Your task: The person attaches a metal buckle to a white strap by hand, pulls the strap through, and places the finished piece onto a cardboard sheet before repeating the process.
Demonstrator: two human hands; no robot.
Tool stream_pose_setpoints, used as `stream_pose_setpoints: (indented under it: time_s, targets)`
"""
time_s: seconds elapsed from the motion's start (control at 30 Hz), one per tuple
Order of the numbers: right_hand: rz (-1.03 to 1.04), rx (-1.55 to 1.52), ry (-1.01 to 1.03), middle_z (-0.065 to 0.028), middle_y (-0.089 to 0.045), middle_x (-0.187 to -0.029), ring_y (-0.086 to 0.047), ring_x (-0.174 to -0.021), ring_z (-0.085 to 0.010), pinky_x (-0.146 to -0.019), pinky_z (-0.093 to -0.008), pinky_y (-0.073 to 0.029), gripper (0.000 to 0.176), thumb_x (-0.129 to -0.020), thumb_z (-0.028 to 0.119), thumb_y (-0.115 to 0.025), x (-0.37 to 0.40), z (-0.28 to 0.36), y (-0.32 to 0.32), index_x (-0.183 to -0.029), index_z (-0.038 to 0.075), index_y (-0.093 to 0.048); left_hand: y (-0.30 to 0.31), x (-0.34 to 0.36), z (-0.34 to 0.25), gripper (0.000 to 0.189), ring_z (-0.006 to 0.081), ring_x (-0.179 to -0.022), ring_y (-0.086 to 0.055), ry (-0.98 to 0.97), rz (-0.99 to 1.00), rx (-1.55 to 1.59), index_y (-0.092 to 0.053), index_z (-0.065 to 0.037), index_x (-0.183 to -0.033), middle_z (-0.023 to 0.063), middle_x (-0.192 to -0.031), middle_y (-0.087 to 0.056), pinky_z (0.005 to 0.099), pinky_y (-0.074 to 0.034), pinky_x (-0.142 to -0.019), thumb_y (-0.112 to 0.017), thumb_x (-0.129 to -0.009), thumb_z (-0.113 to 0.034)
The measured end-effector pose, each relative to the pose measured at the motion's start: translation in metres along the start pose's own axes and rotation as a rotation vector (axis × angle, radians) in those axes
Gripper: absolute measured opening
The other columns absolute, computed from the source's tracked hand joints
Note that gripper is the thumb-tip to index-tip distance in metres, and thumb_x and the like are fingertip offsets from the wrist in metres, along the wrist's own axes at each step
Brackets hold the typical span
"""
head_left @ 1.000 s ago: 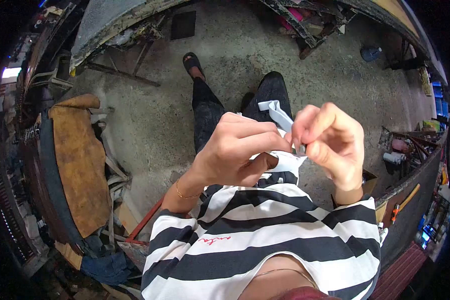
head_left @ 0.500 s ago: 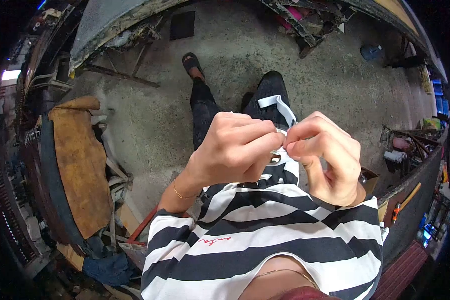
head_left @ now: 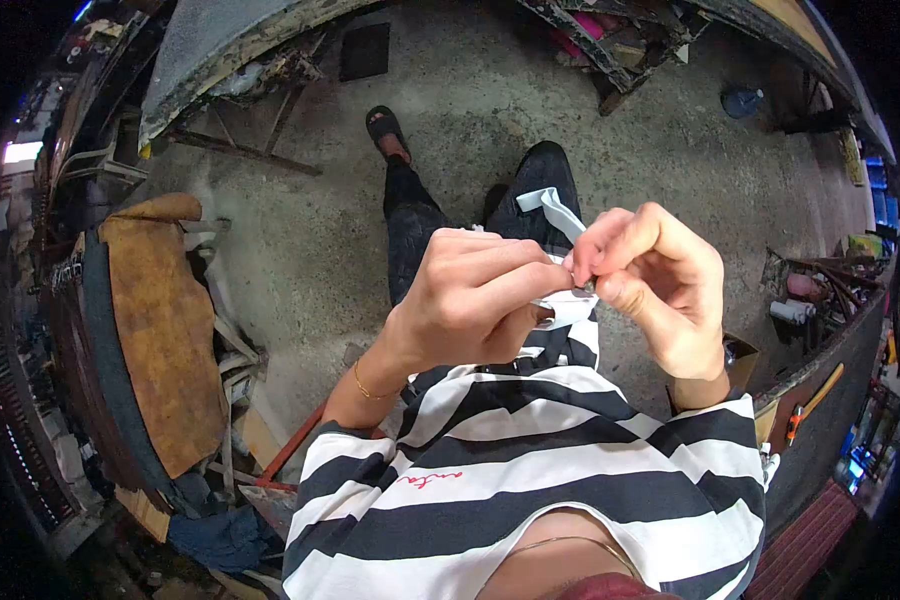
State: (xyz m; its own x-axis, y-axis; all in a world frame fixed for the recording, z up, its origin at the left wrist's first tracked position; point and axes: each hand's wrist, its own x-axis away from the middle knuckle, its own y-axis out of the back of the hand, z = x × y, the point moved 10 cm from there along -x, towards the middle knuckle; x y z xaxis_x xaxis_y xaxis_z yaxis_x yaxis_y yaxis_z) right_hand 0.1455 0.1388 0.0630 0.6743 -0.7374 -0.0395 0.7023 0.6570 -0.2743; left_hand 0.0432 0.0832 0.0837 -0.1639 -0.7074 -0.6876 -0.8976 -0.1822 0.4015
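A white flat strap runs up from between my hands and lies over the dark trouser leg, its far end curled. More of the white band loops below my fingers, above my striped shirt. My left hand is closed, its fingers curled and pinching the band; its fingertips are partly hidden. Facing it, my right hand pinches with thumb and forefinger at a small greyish piece by the band. That piece is too small to name. The fingertips of both hands nearly meet.
At the left stands a seat with a worn brown cover. Grey worktables edge the top. A dark bench with an orange-handled tool is on the right. A blue jug sits on the concrete floor.
My right hand has turned and its fingers have shifted up, showing a small greyish piece at its thumb tip. The white strap's curled end has moved slightly. My left hand stays almost still.
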Motion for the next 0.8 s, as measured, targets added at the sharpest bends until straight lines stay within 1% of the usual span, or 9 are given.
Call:
stream_pose_setpoints:
  time_s: [0.1, 0.2, 0.43, 0.5, 0.53, 0.63, 0.7, 0.73, 0.8]
  targets:
    - [0.193, 0.321, 0.181, -0.0139, -0.063, -0.093, -0.061, -0.083, -0.0172, -0.076, -0.0285, -0.049, 0.006, -0.085, -0.008, -0.06, 0.002, 0.019, -0.01, -0.085, -0.002, -0.057, 0.0, 0.0, 0.0, 0.025, 0.0209, -0.051, -0.059, -0.001, 0.015, -0.009, -0.064, -0.001, -0.08, 0.0073, -0.066, -0.06, 0.0305, -0.047, -0.046, -0.059, -0.055, 0.0]
    - [0.144, 0.493, 0.255, -0.0147, -0.063, -0.087, -0.063, -0.076, -0.0232, -0.069, -0.03, -0.05, 0.007, -0.08, -0.006, -0.063, 0.001, 0.032, -0.015, -0.081, -0.001, -0.059, 0.001, -0.002, 0.002, 0.033, 0.0218, -0.052, -0.062, 0.0, 0.022, 0.006, -0.066, 0.001, -0.076, 0.0111, -0.069, -0.065, 0.0286, -0.048, -0.048, -0.053, -0.046, 0.002]
    - [0.165, 0.772, 0.494, -0.0155, -0.06, -0.08, -0.059, -0.069, -0.0285, -0.06, -0.0342, -0.048, 0.013, -0.068, -0.009, -0.065, 0.008, 0.044, -0.031, -0.078, -0.003, -0.059, -0.004, 0.002, -0.001, 0.029, 0.0217, -0.05, -0.058, 0.016, 0.088, -0.059, -0.064, 0.002, -0.075, 0.0105, -0.069, -0.063, 0.0292, -0.046, -0.046, -0.054, -0.048, 0.002]
    - [0.14, 0.771, 0.537, -0.0155, -0.06, -0.08, -0.058, -0.068, -0.0287, -0.06, -0.0343, -0.048, 0.013, -0.069, -0.011, -0.064, 0.008, 0.042, -0.033, -0.079, -0.004, -0.058, -0.009, 0.001, -0.002, 0.026, 0.022, -0.05, -0.058, 0.018, 0.133, -0.199, -0.063, 0.002, -0.076, 0.0106, -0.07, -0.063, 0.0298, -0.045, -0.046, -0.056, -0.05, 0.003]
    - [0.111, 0.754, 0.523, -0.0157, -0.06, -0.08, -0.059, -0.068, -0.0288, -0.06, -0.0342, -0.048, 0.013, -0.07, -0.011, -0.063, 0.006, 0.039, -0.031, -0.08, -0.004, -0.058, -0.007, 0.0, -0.002, 0.014, 0.0204, -0.046, -0.053, 0.005, 0.076, -0.19, -0.061, -0.001, -0.075, 0.0058, -0.065, -0.056, 0.0309, -0.04, -0.043, -0.06, -0.061, 0.002]
    - [0.094, 0.685, 0.449, -0.016, -0.061, -0.082, -0.059, -0.069, -0.0278, -0.063, -0.0329, -0.048, 0.01, -0.076, -0.011, -0.062, 0.005, 0.027, -0.024, -0.082, -0.004, -0.057, -0.005, 0.005, -0.001, 0.014, 0.0202, -0.047, -0.054, 0.012, 0.004, -0.18, -0.061, -0.001, -0.075, 0.0067, -0.066, -0.057, 0.0311, -0.041, -0.043, -0.06, -0.061, 0.003]
    - [0.039, 0.479, 0.342, -0.0157, -0.062, -0.083, -0.06, -0.069, -0.0259, -0.066, -0.0315, -0.049, 0.009, -0.08, -0.01, -0.061, 0.001, 0.018, -0.013, -0.082, -0.003, -0.056, -0.004, 0.007, -0.001, 0.015, 0.0204, -0.048, -0.055, 0.016, -0.017, -0.151, -0.061, 0.0, -0.075, 0.0073, -0.066, -0.057, 0.0312, -0.042, -0.043, -0.06, -0.061, 0.004]
    - [0.079, 0.4, 0.287, -0.0149, -0.063, -0.088, -0.061, -0.075, -0.021, -0.072, -0.0299, -0.049, 0.008, -0.085, -0.009, -0.058, 0.0, 0.013, -0.012, -0.085, -0.002, -0.055, -0.002, 0.007, -0.001, 0.016, 0.0205, -0.048, -0.056, 0.017, -0.04, -0.123, -0.062, 0.0, -0.076, 0.0079, -0.066, -0.058, 0.0314, -0.042, -0.043, -0.06, -0.061, 0.004]
    - [0.072, 0.273, 0.238, -0.0148, -0.062, -0.091, -0.06, -0.079, -0.0192, -0.075, -0.0294, -0.048, 0.008, -0.086, -0.009, -0.057, -0.001, 0.012, -0.009, -0.087, -0.002, -0.054, -0.001, 0.006, 0.0, 0.018, 0.0205, -0.049, -0.057, 0.024, -0.041, -0.091, -0.063, 0.0, -0.078, 0.0081, -0.067, -0.059, 0.0311, -0.043, -0.044, -0.06, -0.061, 0.004]
